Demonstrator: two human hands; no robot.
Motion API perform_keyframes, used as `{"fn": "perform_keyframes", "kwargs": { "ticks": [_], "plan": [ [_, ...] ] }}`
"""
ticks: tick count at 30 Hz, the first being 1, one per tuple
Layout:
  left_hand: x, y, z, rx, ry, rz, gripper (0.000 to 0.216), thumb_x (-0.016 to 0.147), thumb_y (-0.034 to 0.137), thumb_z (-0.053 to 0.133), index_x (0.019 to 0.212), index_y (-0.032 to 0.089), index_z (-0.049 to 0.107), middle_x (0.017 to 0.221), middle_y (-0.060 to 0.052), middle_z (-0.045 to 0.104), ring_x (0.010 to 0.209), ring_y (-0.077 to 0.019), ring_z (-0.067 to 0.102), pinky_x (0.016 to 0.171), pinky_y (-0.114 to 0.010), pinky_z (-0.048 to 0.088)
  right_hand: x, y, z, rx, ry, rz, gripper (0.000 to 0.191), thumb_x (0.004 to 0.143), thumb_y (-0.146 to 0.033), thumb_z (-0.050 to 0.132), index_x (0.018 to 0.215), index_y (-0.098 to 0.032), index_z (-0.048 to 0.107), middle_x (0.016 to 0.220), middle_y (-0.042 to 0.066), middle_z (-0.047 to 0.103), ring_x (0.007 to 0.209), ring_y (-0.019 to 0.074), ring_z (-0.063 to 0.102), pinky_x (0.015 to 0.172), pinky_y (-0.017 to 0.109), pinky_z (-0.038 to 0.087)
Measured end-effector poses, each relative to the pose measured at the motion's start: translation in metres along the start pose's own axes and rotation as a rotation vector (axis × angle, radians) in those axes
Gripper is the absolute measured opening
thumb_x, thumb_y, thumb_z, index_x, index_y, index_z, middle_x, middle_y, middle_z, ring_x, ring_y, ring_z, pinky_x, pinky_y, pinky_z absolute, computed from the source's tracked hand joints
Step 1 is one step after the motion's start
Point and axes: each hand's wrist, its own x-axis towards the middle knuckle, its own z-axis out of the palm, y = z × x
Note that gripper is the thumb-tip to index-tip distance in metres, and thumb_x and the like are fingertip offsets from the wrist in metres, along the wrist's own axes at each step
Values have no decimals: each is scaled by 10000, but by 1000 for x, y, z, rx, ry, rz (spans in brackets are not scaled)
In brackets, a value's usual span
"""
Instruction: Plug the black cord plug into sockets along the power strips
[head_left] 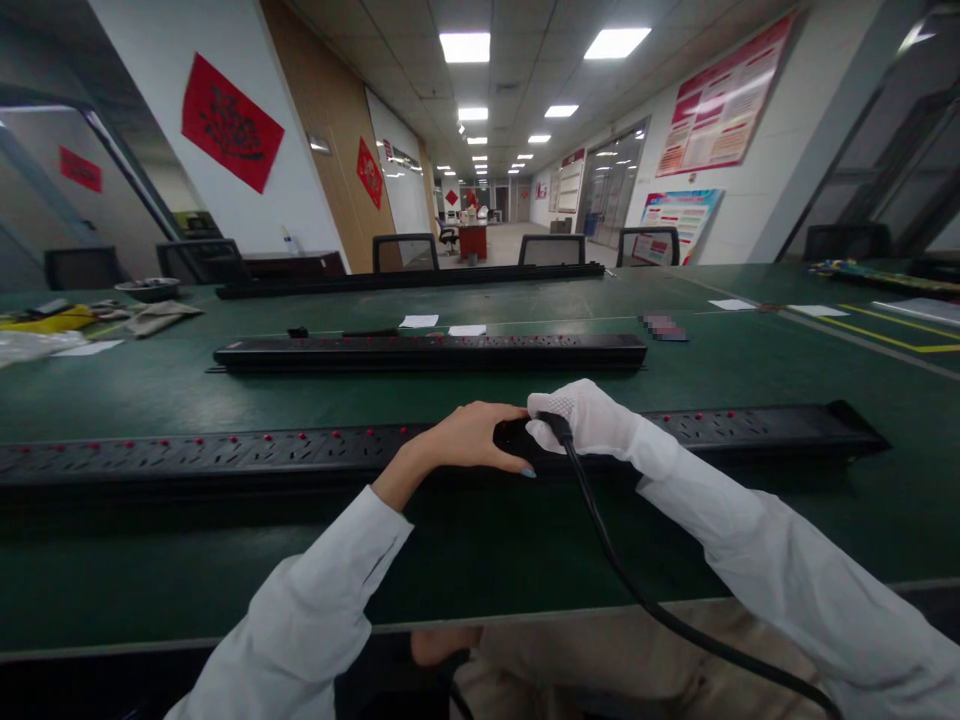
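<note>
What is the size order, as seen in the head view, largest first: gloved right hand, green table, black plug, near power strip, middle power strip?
1. Green table
2. Near power strip
3. Middle power strip
4. Gloved right hand
5. Black plug, visible part only

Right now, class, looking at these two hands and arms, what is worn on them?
Both arms have long, loose white sleeves. The left hand is ungloved, with a blue-grey thumbnail. The right hand wears a white glove, its surface partly dotted, reaching the wrist.
</note>
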Motion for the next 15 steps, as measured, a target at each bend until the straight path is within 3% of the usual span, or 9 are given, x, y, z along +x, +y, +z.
{"fn": "perform_keyframes", "kwargs": {
  "ticks": [15],
  "plan": [
    [-3,-2,-4,64,-2,-3,746,615,593,592,1250,245,410,1259,-23,482,1112,-221,464,929,-330,351,-2,2,-5,54,-27,-31,189,781,-309,380,659,-178,442,503,-48,418,458,50,358,469,179,218]
  ]
}}
